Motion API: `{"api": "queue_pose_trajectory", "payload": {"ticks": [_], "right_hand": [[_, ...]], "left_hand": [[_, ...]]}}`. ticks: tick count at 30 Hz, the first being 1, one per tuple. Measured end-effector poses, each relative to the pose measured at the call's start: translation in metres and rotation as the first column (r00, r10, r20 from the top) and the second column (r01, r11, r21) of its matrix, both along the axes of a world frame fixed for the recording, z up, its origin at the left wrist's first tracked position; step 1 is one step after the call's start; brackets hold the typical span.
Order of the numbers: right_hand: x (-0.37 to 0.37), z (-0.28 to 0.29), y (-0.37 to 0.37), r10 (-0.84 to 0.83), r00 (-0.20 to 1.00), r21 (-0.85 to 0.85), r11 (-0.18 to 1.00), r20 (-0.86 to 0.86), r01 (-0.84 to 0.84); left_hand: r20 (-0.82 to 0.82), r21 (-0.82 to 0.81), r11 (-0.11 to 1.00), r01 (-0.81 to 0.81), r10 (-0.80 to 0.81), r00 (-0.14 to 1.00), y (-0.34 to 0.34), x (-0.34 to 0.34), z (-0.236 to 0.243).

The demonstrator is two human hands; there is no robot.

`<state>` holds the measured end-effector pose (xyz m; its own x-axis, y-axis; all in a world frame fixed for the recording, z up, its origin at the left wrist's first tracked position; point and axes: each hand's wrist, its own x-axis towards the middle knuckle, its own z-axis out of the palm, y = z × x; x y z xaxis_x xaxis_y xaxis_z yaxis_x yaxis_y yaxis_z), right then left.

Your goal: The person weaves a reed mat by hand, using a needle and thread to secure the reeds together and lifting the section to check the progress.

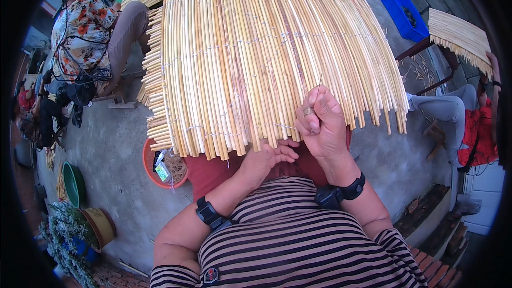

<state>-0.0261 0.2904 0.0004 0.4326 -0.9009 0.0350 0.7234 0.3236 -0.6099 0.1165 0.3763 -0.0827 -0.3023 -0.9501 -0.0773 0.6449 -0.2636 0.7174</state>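
Observation:
A wide mat of pale reed stalks (229,64), tied side by side with rows of thin thread, lies in front of me and over my lap. My right hand (322,122) is above its near edge, right of the middle. Thumb and fingers are pinched around a thin needle (320,81) that points up and away; a ring is on one finger. My left hand (269,159) is at the near edge, palm turned up, its fingers loosely apart. Part of it is hidden by the stalk ends, and I see nothing held in it.
An orange basin (151,166) with tangled fibre and a small packet stands left of my knees. Beyond are a seated person (85,37), a green basin (73,184) and a potted plant (66,234). At right are a blue crate (392,8) and another person holding a smaller mat (461,37).

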Motion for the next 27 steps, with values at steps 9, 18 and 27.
{"api": "queue_pose_trajectory", "payload": {"ticks": [9,18,27], "right_hand": [[0.012,0.001,0.012,0.216,0.951,0.053,0.971,0.220,-0.233],[0.016,-0.002,0.012,0.185,0.927,0.208,0.943,0.325,-0.261],[-0.017,0.044,-0.003,-0.778,0.366,-0.849,0.523,-0.510,-0.073]], "left_hand": [[0.069,0.081,0.960,-0.267,0.262,0.963,-0.001,-0.007,0.010],[0.065,0.246,0.907,-0.343,0.338,0.939,-0.001,-0.009,0.016],[0.229,0.151,0.956,-0.251,0.213,0.950,-0.001,-0.002,0.009]]}}
